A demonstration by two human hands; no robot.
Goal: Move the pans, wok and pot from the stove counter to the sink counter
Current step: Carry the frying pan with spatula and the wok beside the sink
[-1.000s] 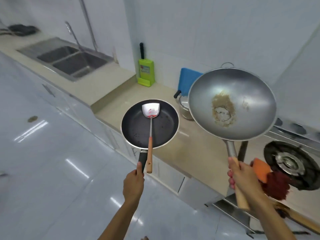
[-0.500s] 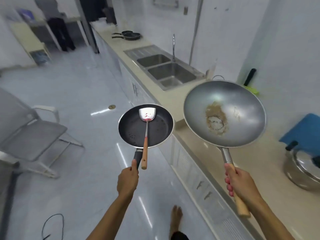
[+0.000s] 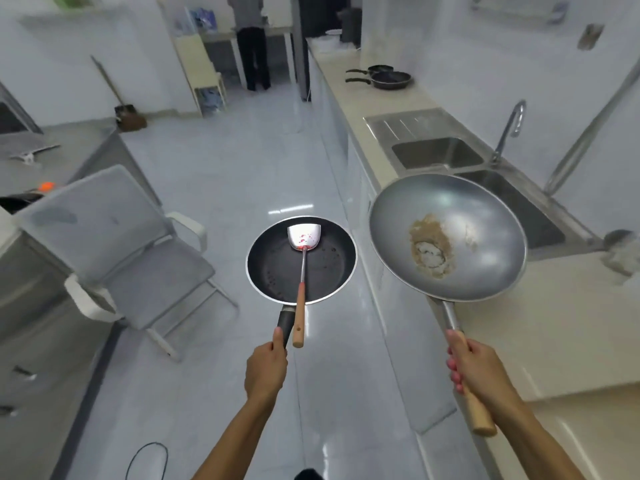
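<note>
Right now the left hand (image 3: 266, 370) is gripping the black handle of a dark frying pan (image 3: 301, 259), fingers wrapped tight around it, and is holding the pan level over the glossy floor (image 3: 242, 174). A metal spatula (image 3: 302, 271) with a wooden handle is lying inside the pan, its blade smeared with red spots and its handle sticking out over the near rim beside the thumb.

The right hand (image 3: 476, 363) is clenching the wooden handle of a steel wok (image 3: 447, 237), which is tilting a little toward the camera and showing a patch of brownish residue at its bottom. The wok is hanging over the front edge of the beige counter (image 3: 554, 323), partly covering the near basin of the double sink (image 3: 450, 154). A curved tap (image 3: 509, 128) is standing behind the sink.

Farther along the same counter, past the sink, two black pans (image 3: 384, 77) are sitting side by side, handles pointing left.

On the left a grey chair (image 3: 117, 251) is standing near a steel table (image 3: 52, 150), and at the far end of the room a person (image 3: 251, 43) is standing with their back turned.
</note>
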